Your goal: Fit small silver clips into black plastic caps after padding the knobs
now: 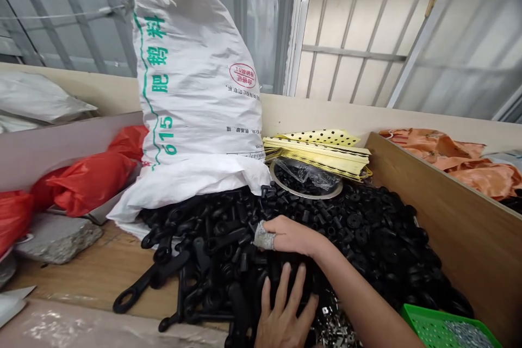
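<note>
At the far left, a white bag (41,98) lies behind a partition (87,138); in front of this partition are red bags (95,182). A rough grey stone (61,239) sits nearby on the wooden counter (87,277), whose front edge carries a pale, shiny sheet (101,323). Next comes a tall white sack (199,76) with green print and a red oval stamp, standing upright against the corrugated wall (267,16). Its lower folds spread over the edge of the black levers (204,258), which are heaped on the counter in front of it; one with a ringed end juts out to the left.

In the middle, at the bottom, the left grip (283,312) reaches up with fingers spread and bent, tips against something black. Just above, the right grip (287,234), grey tape (264,236) on one finger, curls over the same dark spot. I cannot tell whether either is grasping the piece or only resting on it, as the fingers hide it.

Right of the hands lie small black knobs (322,220), with a round metal dish (340,191) and folded yellow sheets (322,155) behind. Shiny metal clips (336,326) lie below the right forearm. Farther right are black discs (387,239), a green basket (424,318) holding small metal bits (467,333), a brown board (444,212) and, beyond it, orange sacks (444,155).
</note>
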{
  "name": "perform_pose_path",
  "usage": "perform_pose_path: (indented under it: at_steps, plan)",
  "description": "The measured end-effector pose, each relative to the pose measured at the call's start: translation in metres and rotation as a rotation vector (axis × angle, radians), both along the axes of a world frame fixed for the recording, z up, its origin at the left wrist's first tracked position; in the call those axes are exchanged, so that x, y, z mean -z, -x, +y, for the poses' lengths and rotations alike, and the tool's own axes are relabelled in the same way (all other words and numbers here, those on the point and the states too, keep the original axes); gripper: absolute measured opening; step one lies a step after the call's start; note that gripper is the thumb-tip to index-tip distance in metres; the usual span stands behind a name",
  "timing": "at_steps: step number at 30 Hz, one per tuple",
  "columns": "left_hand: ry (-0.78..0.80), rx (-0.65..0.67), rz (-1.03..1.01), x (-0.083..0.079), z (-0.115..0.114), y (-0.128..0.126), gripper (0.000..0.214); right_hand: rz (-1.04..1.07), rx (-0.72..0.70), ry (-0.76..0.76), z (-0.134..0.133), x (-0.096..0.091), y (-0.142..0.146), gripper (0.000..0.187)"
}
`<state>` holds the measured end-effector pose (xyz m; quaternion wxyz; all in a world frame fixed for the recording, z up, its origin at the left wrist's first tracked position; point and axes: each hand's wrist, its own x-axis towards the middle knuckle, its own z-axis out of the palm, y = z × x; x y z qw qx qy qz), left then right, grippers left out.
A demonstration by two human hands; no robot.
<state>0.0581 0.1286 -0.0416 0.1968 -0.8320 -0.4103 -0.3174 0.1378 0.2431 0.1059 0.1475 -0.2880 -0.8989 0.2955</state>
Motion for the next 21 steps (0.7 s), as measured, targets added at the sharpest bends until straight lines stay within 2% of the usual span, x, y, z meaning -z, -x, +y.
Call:
perform_pose_path:
  at_steps: [4,8,12,16,18,21]
  plan:
    - [-0.053,0.040,0.088,-0.013,0.001,0.008,0.057,-0.004,-0.029,-0.060,0.005,-0.001,0.023,0.021]
    - [-0.098,0.054,0.066,-0.018,0.003,0.012,0.059,-0.048,-0.074,-0.097,0.004,0.010,0.041,0.024]
    - [-0.068,0.054,0.096,-0.015,0.002,0.009,0.055,-0.059,-0.065,-0.108,0.000,0.013,0.026,0.024]
    - [-0.065,-0.037,-0.034,-0.005,0.000,-0.003,0.024,-0.068,-0.077,-0.088,-0.003,-0.002,-0.001,0.027]
    - [-0.081,-0.051,-0.051,-0.001,-0.001,-0.007,0.021,-0.047,-0.033,-0.113,0.005,-0.011,-0.008,0.027]
    - [-0.097,-0.070,-0.043,0.003,0.000,-0.009,0.030,-0.020,0.112,-0.197,0.035,-0.017,-0.005,0.025]
